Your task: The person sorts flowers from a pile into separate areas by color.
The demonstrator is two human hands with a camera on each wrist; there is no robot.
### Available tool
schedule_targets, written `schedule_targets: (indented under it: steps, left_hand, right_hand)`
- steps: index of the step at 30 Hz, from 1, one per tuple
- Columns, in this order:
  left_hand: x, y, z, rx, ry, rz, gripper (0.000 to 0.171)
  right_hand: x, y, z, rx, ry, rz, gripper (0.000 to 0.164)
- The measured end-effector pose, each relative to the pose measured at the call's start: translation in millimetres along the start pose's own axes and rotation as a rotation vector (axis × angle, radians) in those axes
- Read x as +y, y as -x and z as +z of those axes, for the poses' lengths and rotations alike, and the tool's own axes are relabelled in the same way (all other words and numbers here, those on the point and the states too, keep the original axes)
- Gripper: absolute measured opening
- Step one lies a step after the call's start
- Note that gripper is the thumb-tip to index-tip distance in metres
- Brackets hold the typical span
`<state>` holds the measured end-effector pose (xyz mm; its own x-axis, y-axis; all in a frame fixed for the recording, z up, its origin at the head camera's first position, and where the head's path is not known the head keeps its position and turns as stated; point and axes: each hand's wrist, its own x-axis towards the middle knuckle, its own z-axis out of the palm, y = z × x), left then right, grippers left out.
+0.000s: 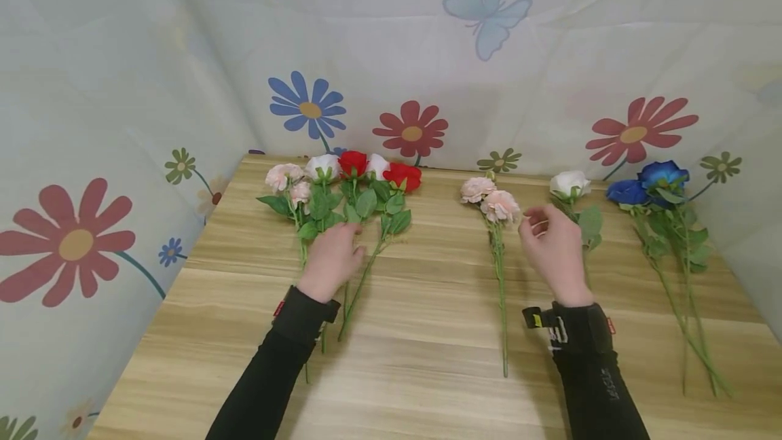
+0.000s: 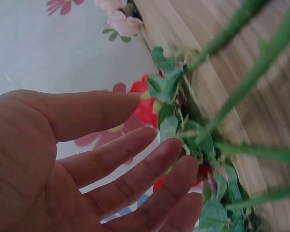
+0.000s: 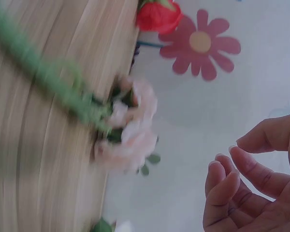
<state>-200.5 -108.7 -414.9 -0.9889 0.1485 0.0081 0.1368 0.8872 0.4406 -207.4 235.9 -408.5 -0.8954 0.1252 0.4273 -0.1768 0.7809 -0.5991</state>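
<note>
Black sleeves, cut off near us, lead to our spread left hand, partly hiding green stems, and loosely curled right hand beside ruffled pink flowers.

Pale lettering, too small to read with certainty, runs along a person's black right sleeve on the elbow side of the right wristband, which bears illegible white marks and a small red tag.
</note>
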Motion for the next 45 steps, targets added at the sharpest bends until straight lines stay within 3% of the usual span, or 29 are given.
schedule_targets:
  steps: [5,16,25,33,45]
  left_hand:
    - [-11.5,0.2,-9.9,-0.017,-0.016,-0.033,0.034]
    - [-20.8,0.3,-9.0,-0.082,-0.071,-0.045,0.031]
    - [-14.9,0.2,-2.1,-0.157,-0.103,-0.059,0.012]
    - [-12.8,-0.2,4.4,-0.186,-0.094,-0.091,0.039]
    - [-14.8,-3.6,9.4,-0.156,-0.038,-0.086,0.047]
  right_hand:
    - [-23.0,-1.9,20.9,-0.079,-0.084,-0.011,0.018]
    - [-61.3,9.5,51.2,-0.305,-0.27,-0.008,0.017]
    - [-65.6,15.2,60.2,-0.339,-0.289,-0.027,0.016]
    - [-67.7,18.3,66.2,-0.367,-0.306,-0.037,0.016]
    - [-68.0,20.0,69.1,-0.363,-0.288,-0.028,0.015]
